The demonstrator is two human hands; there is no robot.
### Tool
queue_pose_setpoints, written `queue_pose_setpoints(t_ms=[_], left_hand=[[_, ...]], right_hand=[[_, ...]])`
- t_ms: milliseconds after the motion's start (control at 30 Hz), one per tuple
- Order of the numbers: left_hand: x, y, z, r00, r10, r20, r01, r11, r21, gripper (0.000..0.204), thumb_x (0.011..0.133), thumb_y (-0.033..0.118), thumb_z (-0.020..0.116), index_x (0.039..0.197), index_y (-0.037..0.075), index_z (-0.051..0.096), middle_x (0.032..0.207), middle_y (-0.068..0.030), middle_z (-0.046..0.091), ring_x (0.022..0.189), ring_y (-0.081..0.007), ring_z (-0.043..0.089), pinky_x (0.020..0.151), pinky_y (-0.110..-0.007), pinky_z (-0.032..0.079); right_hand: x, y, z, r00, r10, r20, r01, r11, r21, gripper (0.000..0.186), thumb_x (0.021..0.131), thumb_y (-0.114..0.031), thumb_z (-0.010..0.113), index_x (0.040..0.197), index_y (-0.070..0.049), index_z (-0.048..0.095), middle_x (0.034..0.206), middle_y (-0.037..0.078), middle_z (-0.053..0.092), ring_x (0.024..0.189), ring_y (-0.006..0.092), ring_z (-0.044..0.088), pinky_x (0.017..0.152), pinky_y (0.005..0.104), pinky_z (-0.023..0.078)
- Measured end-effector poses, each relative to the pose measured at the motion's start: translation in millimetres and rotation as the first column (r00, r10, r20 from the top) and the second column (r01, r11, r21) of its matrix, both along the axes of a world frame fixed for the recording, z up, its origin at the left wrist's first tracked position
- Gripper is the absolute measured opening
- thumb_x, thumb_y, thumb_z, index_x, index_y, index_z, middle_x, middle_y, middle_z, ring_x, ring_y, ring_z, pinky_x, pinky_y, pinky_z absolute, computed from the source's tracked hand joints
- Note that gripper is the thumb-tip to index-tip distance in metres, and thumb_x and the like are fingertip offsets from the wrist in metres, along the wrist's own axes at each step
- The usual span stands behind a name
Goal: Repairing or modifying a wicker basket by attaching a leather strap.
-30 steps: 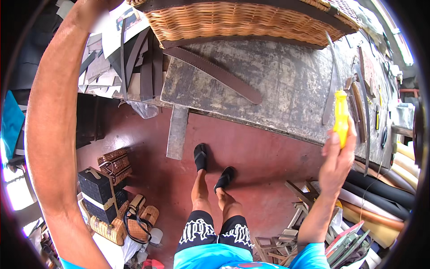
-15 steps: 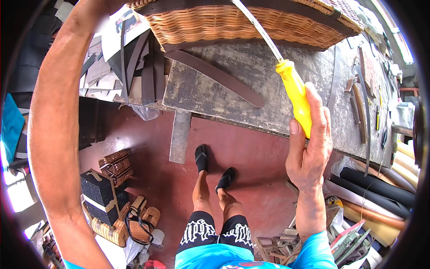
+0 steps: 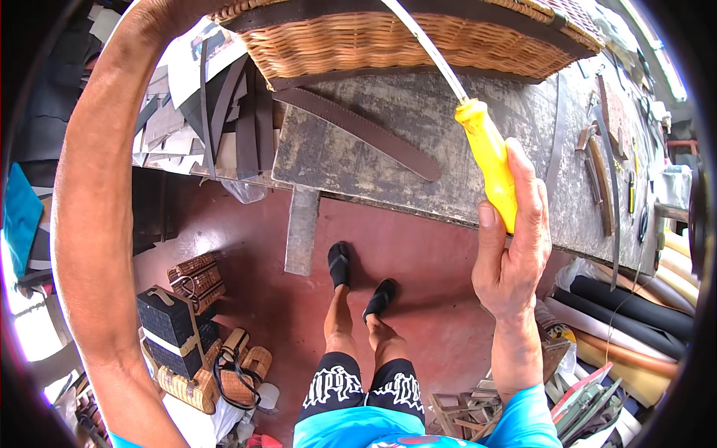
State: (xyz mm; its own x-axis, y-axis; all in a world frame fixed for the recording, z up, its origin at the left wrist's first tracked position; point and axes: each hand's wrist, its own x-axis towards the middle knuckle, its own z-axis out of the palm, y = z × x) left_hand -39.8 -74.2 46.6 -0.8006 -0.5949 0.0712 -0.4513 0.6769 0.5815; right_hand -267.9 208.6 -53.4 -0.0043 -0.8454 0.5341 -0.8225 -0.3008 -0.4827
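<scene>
My right hand (image 3: pixel 515 246) is closed around the yellow handle of a screwdriver (image 3: pixel 487 160). Its long pale metal shaft slants up and left across the front of a wicker basket (image 3: pixel 373 45), and the tip is cut off by the upper edge. Dark brown leather bands trim the basket, which is at the far side on a worn grey workbench (image 3: pixel 463 149). My left arm arches up along the left side. Only part of my left hand (image 3: pixel 173 10) shows, by the basket's upper left corner; its fingers are out of sight. A stitched brown leather strap (image 3: pixel 366 128) lies in front of the basket.
Leather strips (image 3: pixel 246 112) and scraps cover the bench's left end. Tools with wooden handles (image 3: pixel 601 183) lie at its right. Below stand woven bags (image 3: pixel 196 280) and a black box-shaped bag (image 3: pixel 172 328) on the red floor (image 3: pixel 299 321). Material rolls (image 3: pixel 627 310) are stacked at the right.
My right hand and the screwdriver have shifted very slightly left. The view has moved a little; the basket and strap look the same.
</scene>
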Motion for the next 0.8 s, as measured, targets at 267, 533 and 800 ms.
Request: queue_pose_setpoints(t_ms=[267,533,800], left_hand=[[0,1,3,1.0,-0.009,-0.014,0.009,0.999,-0.035,0.065,0.093,0.042,0.068,0.142,0.002,0.052,0.146,-0.0158,0.051,0.135,-0.0258,0.047,0.115,-0.035,0.036],[4,2,3,1.0,-0.01,0.001,0.01,0.999,-0.05,0.064,0.093,0.042,0.068,0.14,0.002,0.054,0.145,-0.0156,0.051,0.135,-0.0256,0.047,0.115,-0.035,0.037],[-4,2,2,0.999,-0.032,-0.016,0.031,0.998,-0.058,0.063,0.093,0.042,0.069,0.139,0.002,0.056,0.145,-0.0155,0.052,0.134,-0.0254,0.048,0.115,-0.035,0.037]], right_hand=[[3,0,8,0.999,-0.035,-0.021,0.035,0.999,-0.013,0.061,0.09,0.004,0.063,0.148,0.0,0.043,0.126,0.02,0.062,0.09,0.0326,0.058,0.082,0.0415,0.051],[29,-10,52,0.993,-0.025,0.113,-0.01,0.954,0.301,0.055,0.091,0.004,0.061,0.144,0.005,0.047,0.137,0.023,0.059,0.116,0.0362,0.065,0.098,0.0377,0.05],[53,-22,64,0.977,-0.121,0.177,0.058,0.944,0.324,0.051,0.092,0.005,0.058,0.143,0.005,0.05,0.136,0.022,0.061,0.122,0.0273,0.062,0.102,0.0334,0.046]])
